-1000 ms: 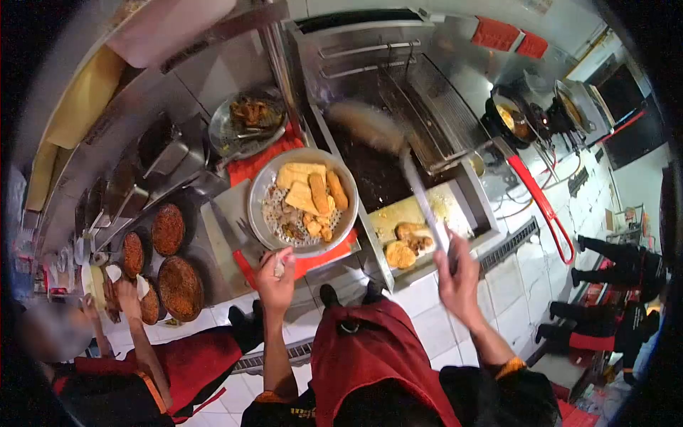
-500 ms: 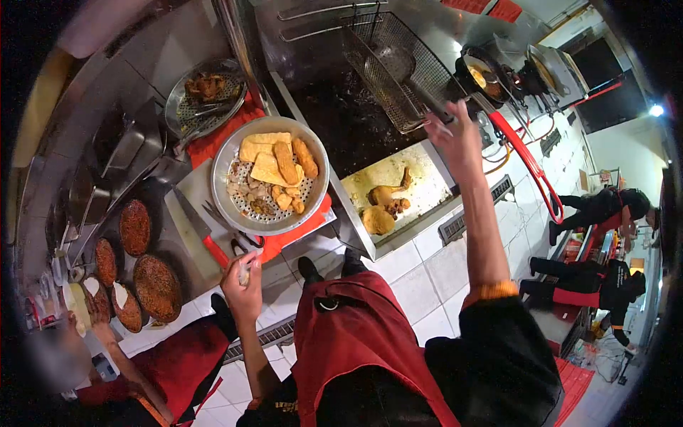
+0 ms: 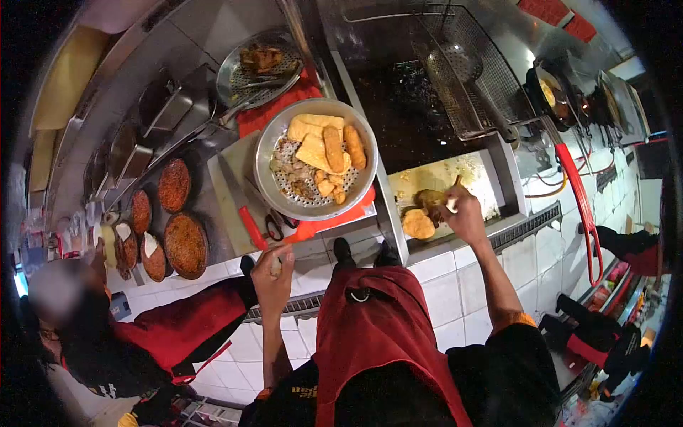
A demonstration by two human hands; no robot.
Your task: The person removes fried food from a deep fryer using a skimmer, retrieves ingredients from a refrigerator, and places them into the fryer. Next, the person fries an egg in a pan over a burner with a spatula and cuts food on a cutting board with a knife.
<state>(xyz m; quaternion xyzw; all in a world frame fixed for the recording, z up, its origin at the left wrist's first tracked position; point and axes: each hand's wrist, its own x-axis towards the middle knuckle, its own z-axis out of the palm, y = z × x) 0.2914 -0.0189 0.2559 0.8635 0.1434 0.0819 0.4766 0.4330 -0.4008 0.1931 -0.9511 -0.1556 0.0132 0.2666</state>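
My right hand reaches down to the drip tray beside the fryer, its fingers pinched at the end of a fried chicken leg. A round golden fried piece lies against the leg. My left hand is closed in front of the counter around something small and pale that I cannot make out. Just beyond it are black-handled scissors and a red-handled knife. A perforated metal bowl on the counter holds fried sticks, flat golden slabs and small pieces.
A wire fry basket rests over the dark oil; its red handle juts out at right. Another strainer bowl stands behind. Several oval browned items lie at left, where a co-worker in a red apron stands close.
My right hand has come down from beside the fry basket to the chicken leg on the tray. The left hand remains closed near the scissors. The whole view has shifted.
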